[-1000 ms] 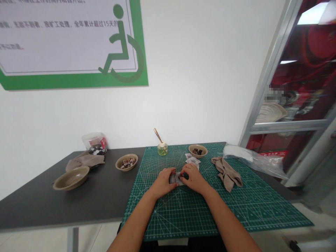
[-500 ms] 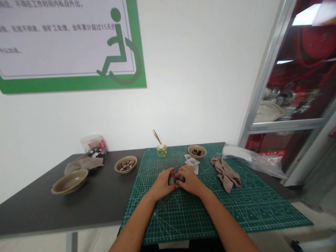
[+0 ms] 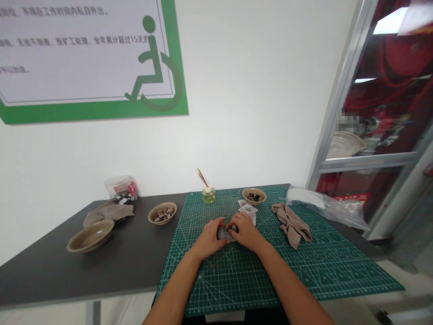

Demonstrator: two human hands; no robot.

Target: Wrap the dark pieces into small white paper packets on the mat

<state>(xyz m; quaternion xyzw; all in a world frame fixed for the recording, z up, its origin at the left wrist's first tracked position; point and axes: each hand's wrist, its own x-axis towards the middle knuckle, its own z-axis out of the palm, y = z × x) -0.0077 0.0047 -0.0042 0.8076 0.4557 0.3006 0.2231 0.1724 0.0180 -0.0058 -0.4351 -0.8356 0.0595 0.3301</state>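
Observation:
Over the middle of the green cutting mat (image 3: 223,280), my left hand (image 3: 210,235) and my right hand (image 3: 247,231) meet with curled fingers. Between them is a small grey, see-through packet (image 3: 223,234), pinched from both sides. Fingers cover much of it, and its contents are too small to make out. Just beyond my right hand lie several small white printed packets (image 3: 248,207), partly hidden by that hand. A tan bowl (image 3: 254,203) behind them holds dark pieces (image 3: 253,197).
Left on the dark table (image 3: 135,266) are a tan bowl (image 3: 149,218) of brownish pieces, an empty bowl (image 3: 90,237), a cloth (image 3: 110,211) and a clear jar (image 3: 115,184). A reed diffuser (image 3: 209,195) stands behind. Rightward lie a brown cloth (image 3: 291,223) and plastic bag (image 3: 338,212).
The fingers of my right hand have shifted slightly on the packet, and more of its grey surface shows. Both hands stay in the same place; the view tilts up a little.

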